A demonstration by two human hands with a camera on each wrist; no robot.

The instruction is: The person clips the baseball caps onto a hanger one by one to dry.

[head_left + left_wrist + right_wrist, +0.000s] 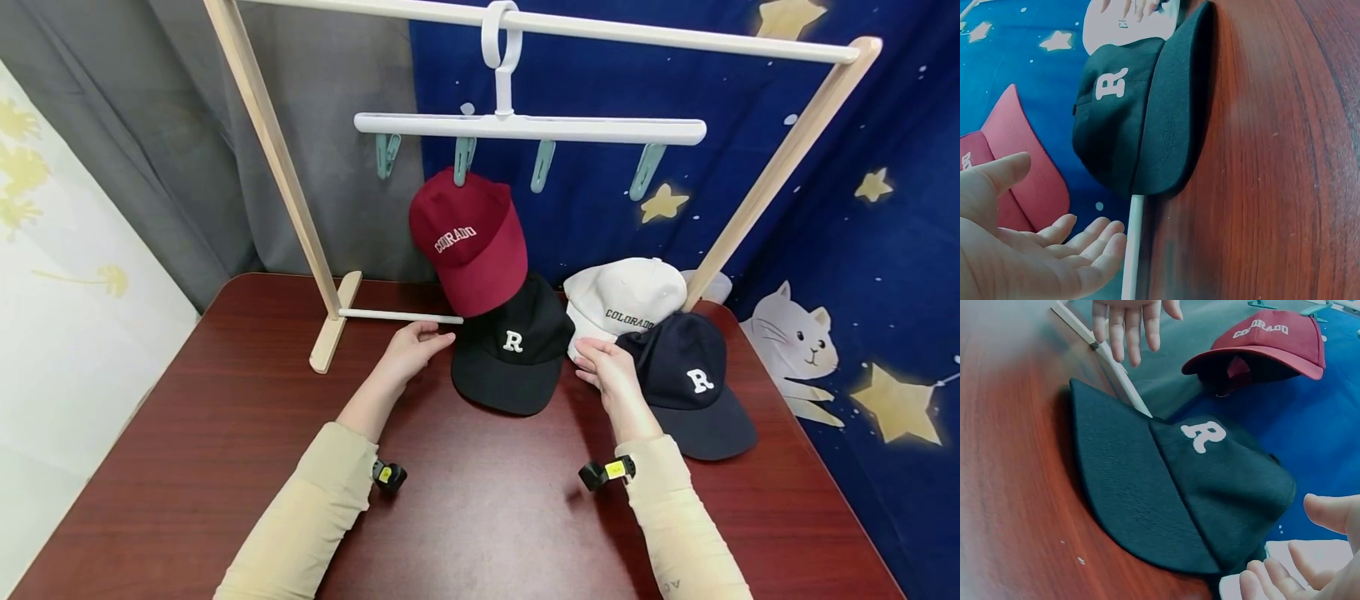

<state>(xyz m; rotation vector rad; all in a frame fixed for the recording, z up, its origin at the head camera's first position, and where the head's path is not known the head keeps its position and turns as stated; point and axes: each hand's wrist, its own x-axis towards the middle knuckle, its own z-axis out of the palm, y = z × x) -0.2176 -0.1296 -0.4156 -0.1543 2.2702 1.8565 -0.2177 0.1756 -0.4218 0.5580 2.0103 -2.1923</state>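
A black cap (517, 354) with a white R lies on the table between my two hands, brim toward me. To its left, my left hand (412, 354) hovers with fingers relaxed and apart, holding nothing. My right hand (611, 375) is on the other side, fingers loosely spread, overlapping the white cap (626, 292) and the navy cap (693, 367) in the head view. Above the black cap, a red cap (476, 246) hangs from a green clip (464, 158), and its brim covers part of the black crown.
A white hanger (525, 127) with several green clips hooks over the rod (660, 32) of a wooden rack. The rack's left foot (335, 325) and low white bar (397, 316) stand at the table's back. Curtains (337, 167) hang behind.
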